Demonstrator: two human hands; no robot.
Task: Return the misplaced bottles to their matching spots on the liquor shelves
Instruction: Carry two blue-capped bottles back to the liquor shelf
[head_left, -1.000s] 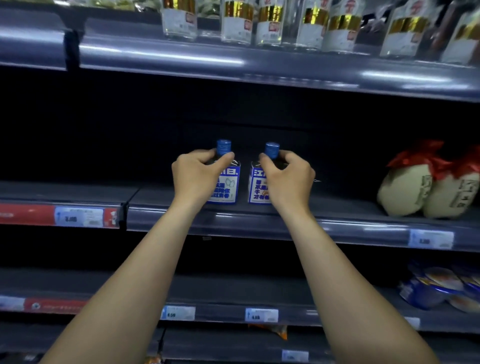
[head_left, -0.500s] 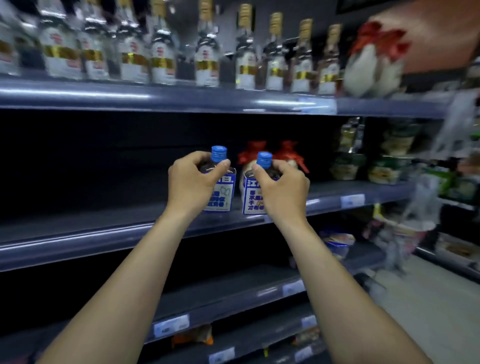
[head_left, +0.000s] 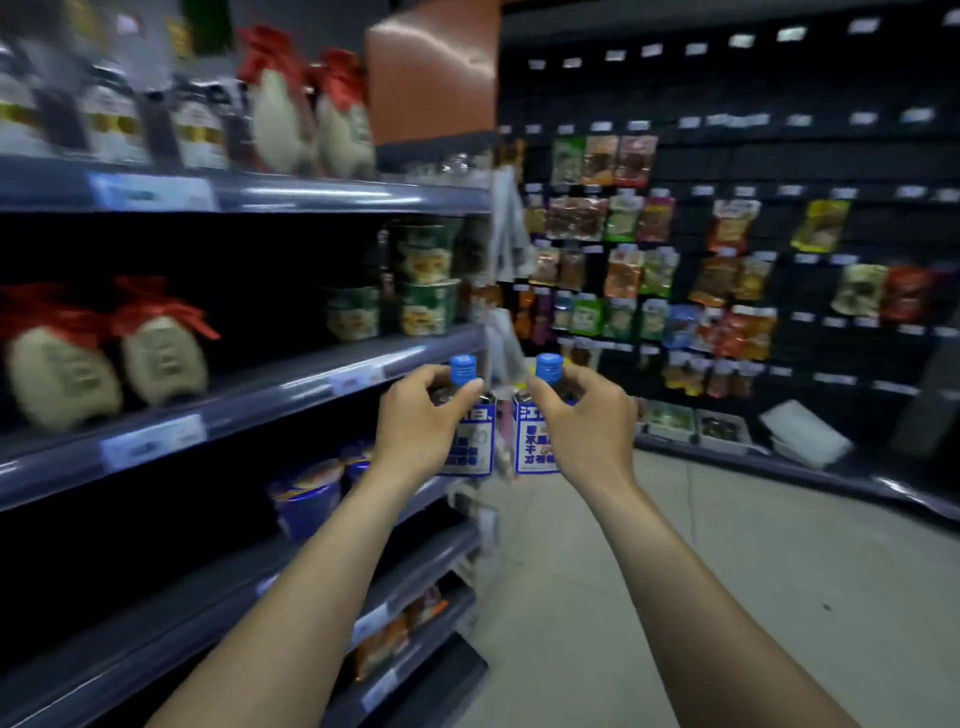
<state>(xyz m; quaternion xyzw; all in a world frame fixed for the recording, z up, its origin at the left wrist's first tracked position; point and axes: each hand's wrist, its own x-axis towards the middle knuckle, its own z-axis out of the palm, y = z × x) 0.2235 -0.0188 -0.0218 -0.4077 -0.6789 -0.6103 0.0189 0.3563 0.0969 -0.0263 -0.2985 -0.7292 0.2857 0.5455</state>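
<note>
My left grip (head_left: 421, 423) curled round one blue-capped bottle (head_left: 464, 370), right grip (head_left: 587, 423) round second bottle (head_left: 535, 441); both held over aisle floor (head_left: 571, 571), beside shelves (head_left: 260, 397) (matching spot unclear). Neither returned yet; placing left.

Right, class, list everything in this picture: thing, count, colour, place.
Small bottles: two, blue caps, blue-and-white labels, one in each hand.
Cloth-topped jars: four, beige with red cloth, two on upper shelf, two on middle shelf.
Tall bottles: several, blurred, clear with gold bands, upper shelf.
Green tubs: several, middle shelf's far end.
Blue tubs: count unclear, lower shelf.
Snack packets: many, mixed colours, hanging on right rack.
Left hand: grips one bottle.
Right hand: grips one bottle.
</note>
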